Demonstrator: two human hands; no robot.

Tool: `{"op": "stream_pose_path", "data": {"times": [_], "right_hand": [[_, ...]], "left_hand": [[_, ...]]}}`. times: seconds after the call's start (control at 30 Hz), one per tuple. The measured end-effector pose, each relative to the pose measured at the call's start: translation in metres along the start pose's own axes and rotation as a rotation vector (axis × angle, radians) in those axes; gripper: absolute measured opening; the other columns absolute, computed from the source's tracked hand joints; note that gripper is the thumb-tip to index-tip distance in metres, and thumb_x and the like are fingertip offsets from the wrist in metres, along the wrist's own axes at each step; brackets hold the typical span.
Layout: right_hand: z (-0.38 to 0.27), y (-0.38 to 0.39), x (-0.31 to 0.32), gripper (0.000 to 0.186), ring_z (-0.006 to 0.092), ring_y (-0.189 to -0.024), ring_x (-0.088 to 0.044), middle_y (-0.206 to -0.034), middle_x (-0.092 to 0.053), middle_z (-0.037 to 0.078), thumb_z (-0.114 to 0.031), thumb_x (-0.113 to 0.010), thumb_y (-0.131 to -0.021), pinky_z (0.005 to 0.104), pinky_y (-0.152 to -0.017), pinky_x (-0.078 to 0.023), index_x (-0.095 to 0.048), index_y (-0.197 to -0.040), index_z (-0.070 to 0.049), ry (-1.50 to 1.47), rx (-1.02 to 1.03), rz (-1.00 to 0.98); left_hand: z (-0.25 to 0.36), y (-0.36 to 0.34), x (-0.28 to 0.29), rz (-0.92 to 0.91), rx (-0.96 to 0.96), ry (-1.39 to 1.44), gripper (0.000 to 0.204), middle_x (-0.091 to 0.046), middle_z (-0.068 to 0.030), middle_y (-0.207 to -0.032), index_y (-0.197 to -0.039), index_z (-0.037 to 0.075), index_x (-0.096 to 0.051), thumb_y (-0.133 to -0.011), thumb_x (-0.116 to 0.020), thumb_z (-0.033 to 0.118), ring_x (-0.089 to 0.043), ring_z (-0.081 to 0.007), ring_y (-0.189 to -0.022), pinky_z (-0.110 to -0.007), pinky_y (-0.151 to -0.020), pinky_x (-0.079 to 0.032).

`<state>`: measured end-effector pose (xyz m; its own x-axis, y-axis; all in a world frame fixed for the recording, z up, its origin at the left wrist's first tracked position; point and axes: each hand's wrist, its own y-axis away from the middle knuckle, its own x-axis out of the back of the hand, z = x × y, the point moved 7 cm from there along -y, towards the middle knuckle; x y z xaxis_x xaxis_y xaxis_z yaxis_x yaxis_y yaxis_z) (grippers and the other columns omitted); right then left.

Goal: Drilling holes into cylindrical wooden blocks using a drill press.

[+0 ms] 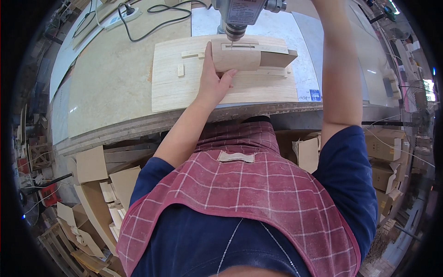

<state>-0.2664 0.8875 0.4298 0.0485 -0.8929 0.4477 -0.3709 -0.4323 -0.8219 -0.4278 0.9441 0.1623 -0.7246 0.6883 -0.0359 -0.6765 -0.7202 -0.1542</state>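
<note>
My left hand (pixel 216 82) grips a pale wooden block (pixel 236 60) by its left end, thumb at the near side and a finger along the left edge. A narrow slot with pencil lines shows on the block's top face. Directly above the slot is the drill press (pixel 242 11), its chuck (pixel 236 31) pointing down with a thin bit close to the wood; whether it touches I cannot tell. Under the block lies a flat wooden board (pixel 180 94) with small strips fixed on it. My right forearm (pixel 341 69) reaches up past the upper edge, so the right hand is hidden.
The board rests on a wide worktable (pixel 106 92) partly covered by a light sheet (pixel 302 60). A black cable (pixel 152 32) and a white power strip (pixel 124 17) lie at the far left. Open cardboard boxes (pixel 94 212) with wooden pieces stand below the table.
</note>
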Motion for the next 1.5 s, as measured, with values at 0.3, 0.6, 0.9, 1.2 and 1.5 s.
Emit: {"op": "stream_pose_path", "data": {"times": [0.3,0.6,0.9,1.2,1.5], "right_hand": [[0.022,0.016,-0.016,0.036,0.0153,-0.074,-0.057,-0.086,-0.061,0.008,-0.035,-0.044,-0.091,0.0285,-0.062,-0.043,-0.058,-0.099,-0.003,-0.404,-0.147,-0.034],[0.091,0.187,-0.051,0.038,0.0237,-0.084,-0.057,-0.093,-0.061,0.010,-0.025,-0.067,-0.077,0.0331,-0.077,-0.044,-0.057,-0.108,-0.005,-0.084,-0.105,-0.679],[0.021,0.200,-0.015,0.027,0.0182,-0.071,-0.055,-0.079,-0.059,0.009,-0.015,-0.070,-0.072,0.0271,-0.065,-0.043,-0.060,-0.091,0.002,-0.251,-0.147,-0.796],[0.055,0.214,0.035,0.025,0.0130,-0.071,-0.055,-0.077,-0.060,0.008,-0.013,-0.072,-0.070,0.0249,-0.065,-0.043,-0.063,-0.087,0.003,-0.350,-0.461,-0.836],[0.013,0.219,0.045,0.030,0.0198,-0.077,-0.052,-0.077,-0.057,0.004,-0.004,-0.075,-0.056,0.0293,-0.067,-0.042,-0.066,-0.085,-0.004,-0.282,-0.170,-0.825]], "left_hand": [[0.005,-0.005,0.018,-0.002,0.076,-0.478,0.085,-0.052,-0.0140,-0.119,-0.139,0.008,-0.021,-0.069,-0.068,0.006,-0.060,-0.0212,-0.081,-0.029,-0.070,-0.048],[0.019,-0.002,0.022,0.015,0.110,-0.601,0.089,-0.056,-0.0123,-0.114,-0.139,0.015,-0.021,-0.066,-0.072,0.010,-0.062,-0.0250,-0.081,-0.033,-0.073,-0.048],[0.047,0.060,0.055,-0.074,-0.105,-0.490,0.076,-0.058,-0.0058,-0.099,-0.130,0.015,-0.042,-0.062,-0.074,0.005,-0.043,-0.0102,-0.054,-0.022,-0.051,-0.041],[0.073,0.102,0.114,0.019,-0.056,-0.236,0.065,-0.059,-0.0065,-0.105,-0.125,0.008,-0.046,-0.065,-0.069,-0.001,-0.059,-0.0134,-0.085,-0.025,-0.074,-0.050],[0.051,0.109,0.152,0.393,0.435,0.191,0.047,-0.063,-0.0073,-0.085,-0.114,-0.001,-0.055,-0.070,-0.069,0.009,-0.058,-0.0073,-0.065,-0.016,-0.050,-0.041]]}}
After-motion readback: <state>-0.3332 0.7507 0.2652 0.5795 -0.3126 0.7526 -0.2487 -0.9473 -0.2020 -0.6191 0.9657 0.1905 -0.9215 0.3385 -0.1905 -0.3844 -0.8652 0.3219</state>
